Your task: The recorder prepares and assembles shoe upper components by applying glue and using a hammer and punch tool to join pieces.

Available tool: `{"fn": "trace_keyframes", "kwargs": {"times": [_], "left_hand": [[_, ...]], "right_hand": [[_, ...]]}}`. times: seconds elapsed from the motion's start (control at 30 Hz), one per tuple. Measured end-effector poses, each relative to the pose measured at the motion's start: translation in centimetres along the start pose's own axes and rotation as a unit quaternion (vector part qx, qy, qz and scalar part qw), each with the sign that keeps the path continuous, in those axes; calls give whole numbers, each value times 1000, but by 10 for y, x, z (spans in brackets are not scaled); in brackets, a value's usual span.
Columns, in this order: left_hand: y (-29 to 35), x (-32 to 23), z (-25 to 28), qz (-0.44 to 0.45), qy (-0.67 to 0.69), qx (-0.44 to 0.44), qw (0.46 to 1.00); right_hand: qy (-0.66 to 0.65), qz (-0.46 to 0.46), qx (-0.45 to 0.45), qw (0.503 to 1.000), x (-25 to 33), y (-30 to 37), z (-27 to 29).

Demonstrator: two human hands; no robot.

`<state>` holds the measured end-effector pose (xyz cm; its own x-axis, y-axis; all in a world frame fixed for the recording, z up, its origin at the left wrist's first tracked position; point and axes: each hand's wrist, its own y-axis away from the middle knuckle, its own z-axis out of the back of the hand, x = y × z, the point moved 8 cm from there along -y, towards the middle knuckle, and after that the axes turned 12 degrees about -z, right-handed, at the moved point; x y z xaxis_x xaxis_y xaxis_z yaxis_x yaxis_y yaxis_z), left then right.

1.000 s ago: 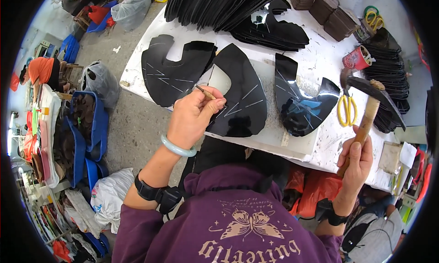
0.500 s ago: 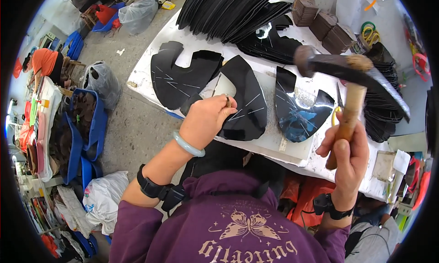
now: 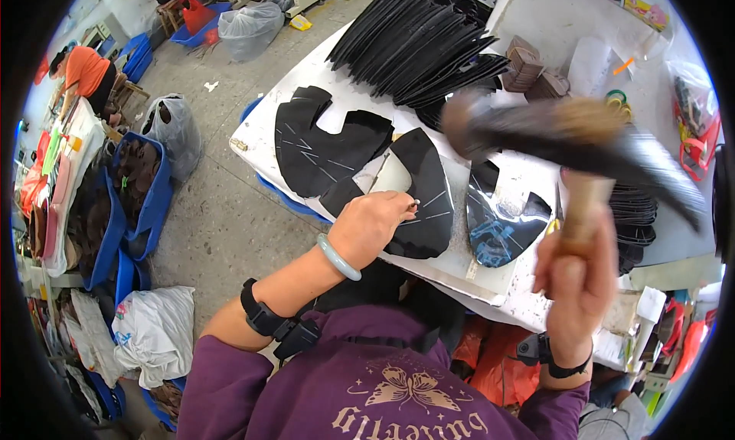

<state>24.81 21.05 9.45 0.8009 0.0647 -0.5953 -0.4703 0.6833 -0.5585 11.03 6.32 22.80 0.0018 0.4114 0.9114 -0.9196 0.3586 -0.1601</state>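
White worktable (image 3: 490, 279) carries black cut pieces. My left hand (image 3: 371, 226) pinches a small nail (image 3: 414, 205) upright on the black piece (image 3: 429, 203); my right hand (image 3: 578, 275) grips the raised hammer (image 3: 566, 130). Strike squarely, fingertips low; the nail sits below and left of the hammer head, well apart.

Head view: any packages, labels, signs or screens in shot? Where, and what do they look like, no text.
Flat printed packet: far right end of the table, pink and yellow, clear wrap.
Clear plastic bag: right table edge, red and dark items inside.
Knotted clear bag: on the floor, top left, bulging.
White sack: floor, lower left, crumpled.
No signs or screens visible.
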Motion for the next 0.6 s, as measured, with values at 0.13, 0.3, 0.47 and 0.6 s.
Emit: {"fn": "trace_keyframes", "kwargs": {"times": [0.13,0.3,0.47,0.6], "left_hand": [[-1,3,-4,21,-67,64,995],[-1,12,-5,31,-66,65,995],[9,37,3,236,174,8,956],[26,36,6,262,212,8,941]], "right_hand": [[230,-78,113,963,-36,-12,-39],[191,-71,31,978,-37,-6,-21],[151,-116,12,982,-47,3,-9],[154,-106,1,982,-60,10,-3]]}}
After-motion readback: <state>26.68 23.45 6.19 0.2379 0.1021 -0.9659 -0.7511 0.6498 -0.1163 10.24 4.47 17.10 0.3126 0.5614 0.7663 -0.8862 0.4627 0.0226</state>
